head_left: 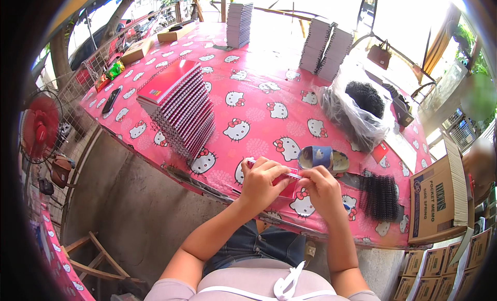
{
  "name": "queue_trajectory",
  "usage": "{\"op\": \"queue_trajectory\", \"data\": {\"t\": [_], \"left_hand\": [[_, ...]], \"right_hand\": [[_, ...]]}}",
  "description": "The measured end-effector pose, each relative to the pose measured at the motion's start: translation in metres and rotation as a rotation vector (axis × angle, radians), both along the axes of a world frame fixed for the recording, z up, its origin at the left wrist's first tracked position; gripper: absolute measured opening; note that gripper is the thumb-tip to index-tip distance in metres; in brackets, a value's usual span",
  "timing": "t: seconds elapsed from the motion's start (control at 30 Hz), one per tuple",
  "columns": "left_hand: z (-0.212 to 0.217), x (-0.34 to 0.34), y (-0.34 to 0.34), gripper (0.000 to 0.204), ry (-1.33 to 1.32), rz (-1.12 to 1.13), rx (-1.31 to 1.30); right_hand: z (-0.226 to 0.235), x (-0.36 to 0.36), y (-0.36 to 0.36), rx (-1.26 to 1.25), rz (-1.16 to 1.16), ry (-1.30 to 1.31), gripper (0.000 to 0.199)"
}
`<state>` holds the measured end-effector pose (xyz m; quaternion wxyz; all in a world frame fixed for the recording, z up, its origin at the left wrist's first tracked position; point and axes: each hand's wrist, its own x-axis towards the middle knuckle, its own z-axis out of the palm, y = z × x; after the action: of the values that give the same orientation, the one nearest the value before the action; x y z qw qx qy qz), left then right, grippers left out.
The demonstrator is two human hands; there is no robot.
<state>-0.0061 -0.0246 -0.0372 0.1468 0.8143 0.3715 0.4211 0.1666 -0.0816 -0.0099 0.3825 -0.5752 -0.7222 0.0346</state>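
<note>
Near the table's front edge, my left hand (263, 183) is closed round a small pink-covered notebook (289, 190), its pale edge turned up. At the right end of that edge, the fingers of my right hand (322, 189) are pinched together. What sits between those fingertips is too small to tell. Left of my hands rises a tall stack of red-covered spiral notebooks (178, 112). A bunch of black spiral coils (380, 196) lies to the right of my right hand. Just beyond the hands rests a blue and tan rounded object (317, 158).
A clear plastic bag (331, 106) holds more black coils. Notebook stacks (239, 26) (326, 49) stand at the far side. An open cardboard box (440, 192) is at the right edge. A phone (111, 100) lies at left; a red fan (40, 126) stands beyond the table.
</note>
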Motion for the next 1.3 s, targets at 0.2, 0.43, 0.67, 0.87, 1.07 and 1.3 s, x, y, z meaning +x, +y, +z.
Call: {"op": "queue_trajectory", "data": {"t": [0.2, 0.43, 0.67, 0.87, 1.07, 1.3], "left_hand": [[0.0, 0.0, -0.001, 0.02, -0.012, 0.0, -0.002], [-0.004, 0.0, 0.0, 0.017, -0.048, -0.026, 0.001], [-0.007, -0.005, 0.001, 0.012, -0.055, -0.037, -0.023], [-0.002, -0.002, -0.001, 0.012, -0.075, -0.093, -0.025], [0.009, 0.0, 0.009, 0.034, -0.06, -0.154, -0.153], [0.007, -0.005, 0.013, 0.039, -0.029, -0.232, -0.193]], "right_hand": [[0.003, -0.009, 0.001, -0.093, -0.03, 0.119, 0.012], [0.001, -0.015, 0.002, -0.003, -0.069, 0.064, 0.01], [-0.004, -0.011, 0.009, -0.098, -0.011, 0.024, 0.006], [-0.021, 0.109, 0.054, -0.177, -0.291, -0.176, 0.024], [-0.047, 0.129, 0.056, -0.429, -0.312, -0.253, 0.054], [-0.025, 0.092, 0.027, -0.292, 0.367, 0.715, 0.025]]}}
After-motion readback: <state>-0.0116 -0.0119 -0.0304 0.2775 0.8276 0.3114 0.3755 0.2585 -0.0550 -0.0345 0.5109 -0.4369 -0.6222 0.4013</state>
